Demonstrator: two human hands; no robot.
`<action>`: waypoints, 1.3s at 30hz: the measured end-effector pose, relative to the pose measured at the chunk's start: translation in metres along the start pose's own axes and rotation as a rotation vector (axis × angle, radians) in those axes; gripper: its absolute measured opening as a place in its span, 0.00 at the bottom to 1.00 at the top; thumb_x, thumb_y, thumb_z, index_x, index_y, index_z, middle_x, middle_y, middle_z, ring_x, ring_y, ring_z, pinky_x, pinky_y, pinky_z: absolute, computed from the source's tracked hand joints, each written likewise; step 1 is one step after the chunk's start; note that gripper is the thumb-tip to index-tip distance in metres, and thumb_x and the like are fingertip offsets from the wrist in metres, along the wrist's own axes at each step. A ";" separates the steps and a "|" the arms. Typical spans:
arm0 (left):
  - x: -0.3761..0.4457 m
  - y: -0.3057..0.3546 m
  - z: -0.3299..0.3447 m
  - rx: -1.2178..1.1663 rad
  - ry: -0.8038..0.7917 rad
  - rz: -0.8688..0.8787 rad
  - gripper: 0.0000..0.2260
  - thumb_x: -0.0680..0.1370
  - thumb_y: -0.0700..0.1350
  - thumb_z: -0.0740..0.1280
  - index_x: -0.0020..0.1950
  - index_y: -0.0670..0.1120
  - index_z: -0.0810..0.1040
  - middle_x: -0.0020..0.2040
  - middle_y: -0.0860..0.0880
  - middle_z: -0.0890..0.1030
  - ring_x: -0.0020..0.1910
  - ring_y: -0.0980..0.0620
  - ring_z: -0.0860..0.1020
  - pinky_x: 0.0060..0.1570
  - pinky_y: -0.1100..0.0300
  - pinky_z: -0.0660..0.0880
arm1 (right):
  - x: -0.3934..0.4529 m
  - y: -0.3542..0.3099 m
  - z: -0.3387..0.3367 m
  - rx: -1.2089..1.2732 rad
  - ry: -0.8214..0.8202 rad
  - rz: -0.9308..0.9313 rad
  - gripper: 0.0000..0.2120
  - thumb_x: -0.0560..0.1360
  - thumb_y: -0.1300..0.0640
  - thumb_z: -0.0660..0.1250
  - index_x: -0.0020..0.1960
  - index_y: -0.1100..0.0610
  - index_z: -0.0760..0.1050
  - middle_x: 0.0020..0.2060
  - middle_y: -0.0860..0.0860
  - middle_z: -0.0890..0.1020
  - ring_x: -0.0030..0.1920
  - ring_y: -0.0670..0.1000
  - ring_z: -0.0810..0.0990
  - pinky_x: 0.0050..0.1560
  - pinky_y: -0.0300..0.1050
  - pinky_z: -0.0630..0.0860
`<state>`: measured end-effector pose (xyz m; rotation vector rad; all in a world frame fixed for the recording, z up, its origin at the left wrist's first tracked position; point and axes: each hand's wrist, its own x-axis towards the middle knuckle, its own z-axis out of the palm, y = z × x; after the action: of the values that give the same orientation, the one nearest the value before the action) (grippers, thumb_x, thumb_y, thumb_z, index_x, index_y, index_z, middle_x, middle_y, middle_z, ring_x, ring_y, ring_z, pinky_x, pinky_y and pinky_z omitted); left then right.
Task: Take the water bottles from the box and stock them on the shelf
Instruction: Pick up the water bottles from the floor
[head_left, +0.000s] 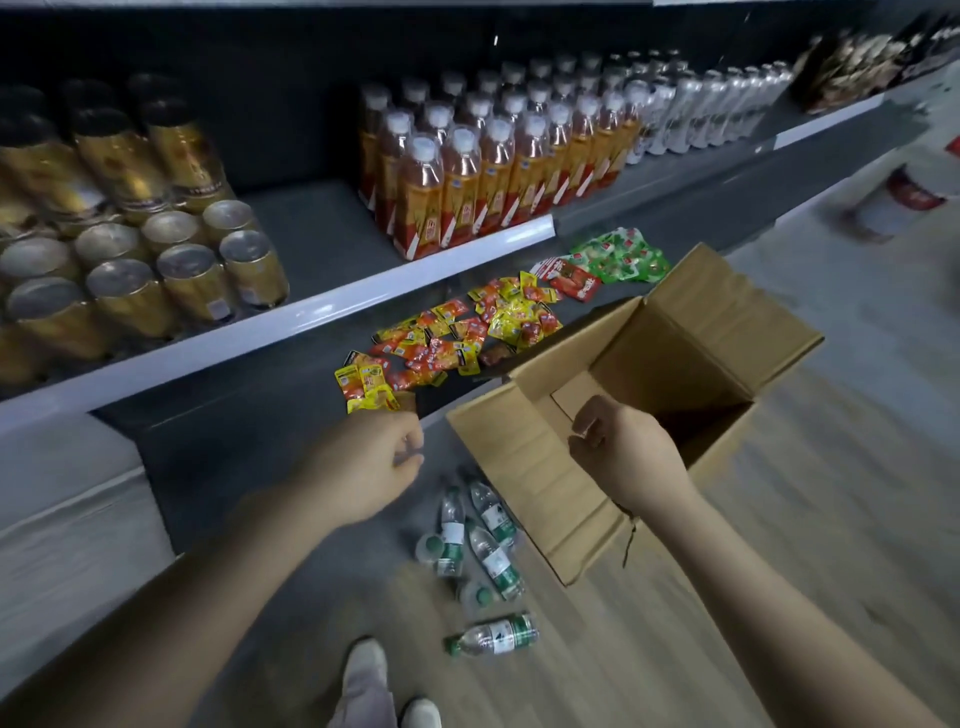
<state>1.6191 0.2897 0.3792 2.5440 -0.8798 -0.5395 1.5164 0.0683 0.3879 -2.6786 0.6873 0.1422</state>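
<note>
**Bottles on the floor, box open beside the shelf**

A person stands over an open cardboard box (649, 395) on the wood-look floor (779, 597), both forearms stretched forward. The left hand (363, 467) hangs above the lower shelf (249, 457), its grip loosely curled and holding nothing. The right hand (623, 457) hovers over the near rim of the box, fingers likewise curled and holding nothing; whether it touches the near flap cannot be told.

The box's four flaps are spread outward, the near one reaching toward the person, and the far corner sits close against the lower shelf's front edge. What lies inside the box is in shadow.

The water bottles (485, 540) lie in a loose cluster on the floor between the shelf's front edge and the box's left flap; one more water bottle (493, 636) lies on its side apart from them, nearer the person's shoes (369, 670).

On the lower shelf, snack packets (441, 343) are scattered toward the middle, with bare grey surface to their left. The upper shelf (322, 312), edged in a white strip, carries gold cans (171, 270) at left, orange-labelled drink bottles (467, 171) in rows at centre, and a bare gap between them.
</note>
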 end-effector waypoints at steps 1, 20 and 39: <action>-0.002 -0.001 0.003 -0.007 0.003 -0.002 0.08 0.77 0.47 0.64 0.54 0.48 0.77 0.50 0.51 0.80 0.47 0.52 0.77 0.40 0.63 0.67 | -0.003 0.004 0.004 0.005 0.001 0.005 0.07 0.74 0.56 0.66 0.52 0.56 0.75 0.45 0.51 0.81 0.47 0.53 0.79 0.47 0.52 0.79; -0.001 -0.036 0.204 0.195 -0.337 0.163 0.08 0.78 0.50 0.62 0.52 0.49 0.75 0.50 0.51 0.79 0.51 0.50 0.77 0.49 0.56 0.75 | -0.092 0.150 0.154 0.050 0.006 0.387 0.04 0.73 0.58 0.66 0.48 0.55 0.76 0.38 0.49 0.78 0.44 0.55 0.80 0.42 0.46 0.77; 0.063 -0.140 0.423 0.215 -0.333 0.172 0.08 0.78 0.50 0.62 0.54 0.49 0.76 0.54 0.52 0.80 0.54 0.52 0.77 0.45 0.63 0.69 | -0.055 0.237 0.424 0.121 -0.112 0.392 0.07 0.72 0.57 0.67 0.49 0.54 0.74 0.41 0.51 0.80 0.47 0.54 0.79 0.39 0.41 0.67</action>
<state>1.5339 0.2510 -0.0611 2.5725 -1.3236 -0.8717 1.3514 0.0606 -0.0724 -2.3730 1.1381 0.3377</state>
